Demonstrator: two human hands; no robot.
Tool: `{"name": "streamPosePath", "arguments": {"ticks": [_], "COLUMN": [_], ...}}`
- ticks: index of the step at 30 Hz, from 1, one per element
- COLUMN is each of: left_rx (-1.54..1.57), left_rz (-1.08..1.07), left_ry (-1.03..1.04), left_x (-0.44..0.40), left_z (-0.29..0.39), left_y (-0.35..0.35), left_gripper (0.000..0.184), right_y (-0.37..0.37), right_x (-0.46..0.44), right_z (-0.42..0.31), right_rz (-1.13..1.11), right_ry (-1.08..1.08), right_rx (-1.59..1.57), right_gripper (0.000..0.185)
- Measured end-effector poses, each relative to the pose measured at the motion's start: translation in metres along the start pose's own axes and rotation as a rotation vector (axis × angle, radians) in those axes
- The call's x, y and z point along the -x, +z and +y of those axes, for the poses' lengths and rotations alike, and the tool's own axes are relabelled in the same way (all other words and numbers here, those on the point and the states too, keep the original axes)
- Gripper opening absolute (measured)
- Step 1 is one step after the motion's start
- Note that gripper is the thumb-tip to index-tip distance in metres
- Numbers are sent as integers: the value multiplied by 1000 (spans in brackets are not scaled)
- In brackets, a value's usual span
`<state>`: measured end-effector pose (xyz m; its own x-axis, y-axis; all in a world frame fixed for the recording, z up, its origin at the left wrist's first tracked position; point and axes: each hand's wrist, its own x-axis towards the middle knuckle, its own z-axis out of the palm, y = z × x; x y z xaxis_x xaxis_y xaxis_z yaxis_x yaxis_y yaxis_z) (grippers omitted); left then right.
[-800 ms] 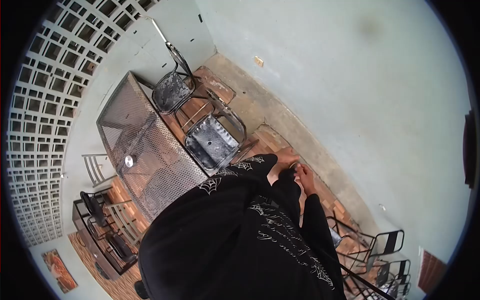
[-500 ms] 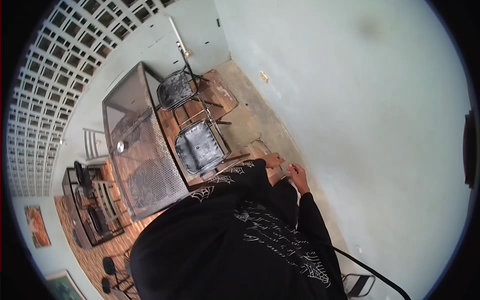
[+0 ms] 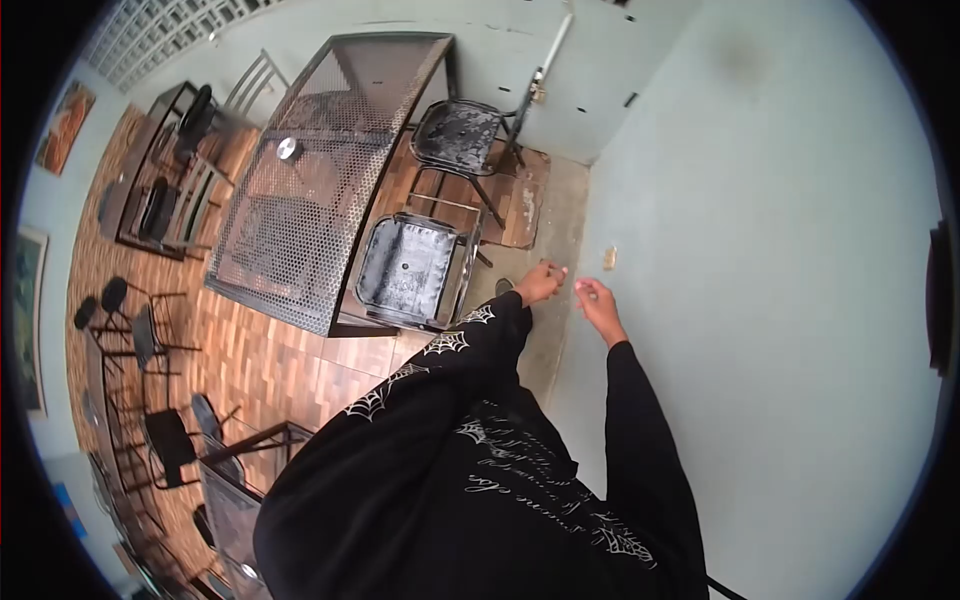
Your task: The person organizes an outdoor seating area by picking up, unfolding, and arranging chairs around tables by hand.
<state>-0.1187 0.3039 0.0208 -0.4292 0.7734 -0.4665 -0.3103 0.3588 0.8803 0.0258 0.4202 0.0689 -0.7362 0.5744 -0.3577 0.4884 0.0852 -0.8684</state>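
My left hand (image 3: 541, 283) is held out in front of my body, its fingers curled and pinched together towards the right. Facing it across a small gap is my right hand (image 3: 600, 308), with thumb and fingertips also pressed together. Whatever either pinch holds, if anything, is too small to make out. Black sleeves (image 3: 645, 430) with white web prints on the left one cover both arms. The nearest furniture to my left hand is a worn black folding chair (image 3: 405, 268).
A mesh-topped metal table (image 3: 290, 215) stands at upper left, with a round metal piece (image 3: 289, 149) on it. Another worn chair (image 3: 458, 137) is beside it. A pale wall (image 3: 780, 300) rises on the right. More chairs (image 3: 168, 440) and tables line the left side.
The view has swung, showing more of the room and floor at left. My hands, close together at first, have moved apart and now sit a little higher in the view.
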Motion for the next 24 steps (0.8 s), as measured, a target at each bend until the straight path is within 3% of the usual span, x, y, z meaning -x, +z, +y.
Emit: {"name": "streamPosePath", "arguments": {"ticks": [7,11,15,17,19,21,23,24], "left_rx": [402,559,830,1079,1102,1062,1126,1098], "left_rz": [273,370,461,482,550,632,688,776], "left_ry": [-113,-62,-46,-115,-67,-136,-194,-267], "left_x": [-148,-162,-190,-197,-220,-251,-280,-296], "left_z": [62,114,116,126,125,126,142,147], "left_y": [-68,-111,-151,-170,-183,-194,-205,-210], "left_gripper": [50,51,54,57,57,56,58,59], "right_y": [-9,1,19,30,45,56,75,84], "right_x": [-219,-310,-412,-468,-531,-613,-657,-671], "right_z": [-133,-205,-250,-270,-282,-274,-287,-298], "right_rz": [-271,-326,-385,-315,-323,-285,-319,-352], "right_ry": [-120,-26,-59,-208,-259,-757,-761,-661], "right_rx": [227,181,332,541,584,920,975,1141], "right_gripper": [39,42,46,49,51,49,52,55]}}
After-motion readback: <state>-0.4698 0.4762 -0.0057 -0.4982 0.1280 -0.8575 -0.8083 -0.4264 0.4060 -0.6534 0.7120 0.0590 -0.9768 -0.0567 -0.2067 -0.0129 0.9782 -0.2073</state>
